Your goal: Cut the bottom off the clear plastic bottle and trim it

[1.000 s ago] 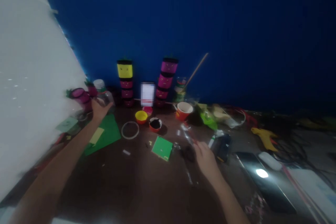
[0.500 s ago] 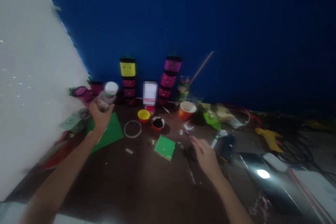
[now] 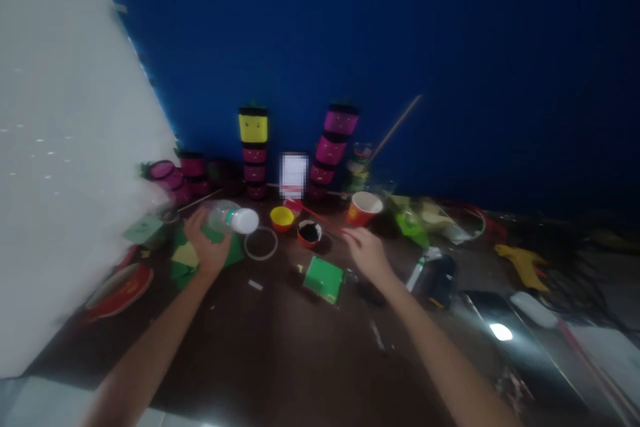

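Observation:
At the left, my left hand (image 3: pixel 207 247) is wrapped round a clear bottle (image 3: pixel 220 215) with a white cap (image 3: pixel 245 221). The bottle lies tilted on its side, its cap pointing right, above green sheets (image 3: pixel 233 250). My right hand (image 3: pixel 367 250) pinches a thin red brush-like stick (image 3: pixel 315 213), whose far end reaches up and left past a small cup of dark stuff (image 3: pixel 310 233). A yellow cup (image 3: pixel 282 218) stands left of that dark cup. Nearer to me lies a green square (image 3: pixel 324 278). Motion blurs both hands somewhat.
A red paper cup (image 3: pixel 365 209) stands behind my right hand. Stacked pink and yellow figures (image 3: pixel 254 127) stand along the blue wall, with a blurred phone-like screen (image 3: pixel 294 175) between them. A yellow glue gun (image 3: pixel 523 265) and a large phone (image 3: pixel 520 347) lie at the right.
The bottle has tipped from upright to sideways in my left hand and moved right. My right hand has moved up and left with the red stick. The view has shifted slightly.

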A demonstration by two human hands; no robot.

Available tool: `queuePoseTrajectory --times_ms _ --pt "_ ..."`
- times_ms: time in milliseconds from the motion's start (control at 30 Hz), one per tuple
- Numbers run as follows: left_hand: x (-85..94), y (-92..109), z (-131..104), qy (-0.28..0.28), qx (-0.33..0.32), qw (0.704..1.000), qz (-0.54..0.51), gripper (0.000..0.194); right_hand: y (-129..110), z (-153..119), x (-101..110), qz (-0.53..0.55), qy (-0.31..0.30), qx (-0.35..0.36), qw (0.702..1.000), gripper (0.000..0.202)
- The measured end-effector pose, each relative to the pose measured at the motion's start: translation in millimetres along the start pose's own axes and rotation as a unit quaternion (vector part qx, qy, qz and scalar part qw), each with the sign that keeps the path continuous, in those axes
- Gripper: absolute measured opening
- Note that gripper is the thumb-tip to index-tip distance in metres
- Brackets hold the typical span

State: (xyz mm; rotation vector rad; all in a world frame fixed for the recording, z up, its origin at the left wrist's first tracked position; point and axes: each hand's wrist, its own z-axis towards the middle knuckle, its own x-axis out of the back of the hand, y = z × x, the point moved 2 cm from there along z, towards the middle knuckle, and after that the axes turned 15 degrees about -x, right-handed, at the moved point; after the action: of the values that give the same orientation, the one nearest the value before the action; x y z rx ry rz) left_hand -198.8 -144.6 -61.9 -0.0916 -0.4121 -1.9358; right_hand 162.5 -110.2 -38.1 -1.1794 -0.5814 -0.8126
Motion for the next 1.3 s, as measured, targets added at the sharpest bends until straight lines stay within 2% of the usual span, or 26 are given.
queuePoseTrajectory --times_ms 167,400,633,767,967,1100,1200,1300 --pt "-2.5 4.8 1.2 -0.011 -0.013 1.0 -0.004 0.063 -2.3 32.2 -17.5 -0.007 -0.028 0.0 1.0 0.026" --pt "-4.7 -1.0 -2.6 -0.019 -0.012 1.0 -0.009 0.063 -11.9 67.0 -37.2 -0.024 -0.059 0.017 0.998 0.024" --pt "-5.7 2.4 -1.3 -0.035 0.001 0.999 -0.006 0.06 -13.0 77.5 -55.6 -0.037 -0.084 0.028 0.995 0.02" --pt "-6.2 2.8 -2.0 -0.04 -0.005 0.999 -0.005 0.061 -12.4 76.7 -59.0 -0.03 -0.087 0.03 0.995 0.019" --pt "-6.3 2.9 -1.4 -0.032 -0.02 0.999 -0.004 0.061 -17.9 76.5 -54.6 -0.011 -0.079 0.046 0.996 0.018" --pt "-6.4 3.3 -0.6 -0.033 -0.016 0.999 0.0 0.061 -19.7 72.3 -38.1 0.017 -0.021 0.049 0.998 0.022" --pt "-5.9 4.8 0.7 -0.042 -0.015 0.999 0.001 0.061 -19.2 49.9 -17.3 0.039 0.033 0.045 0.998 0.024" --pt "-5.0 7.2 1.8 -0.044 -0.026 0.999 0.006 0.06 -19.7 2.8 0.2 0.05 0.042 0.057 0.996 0.022"
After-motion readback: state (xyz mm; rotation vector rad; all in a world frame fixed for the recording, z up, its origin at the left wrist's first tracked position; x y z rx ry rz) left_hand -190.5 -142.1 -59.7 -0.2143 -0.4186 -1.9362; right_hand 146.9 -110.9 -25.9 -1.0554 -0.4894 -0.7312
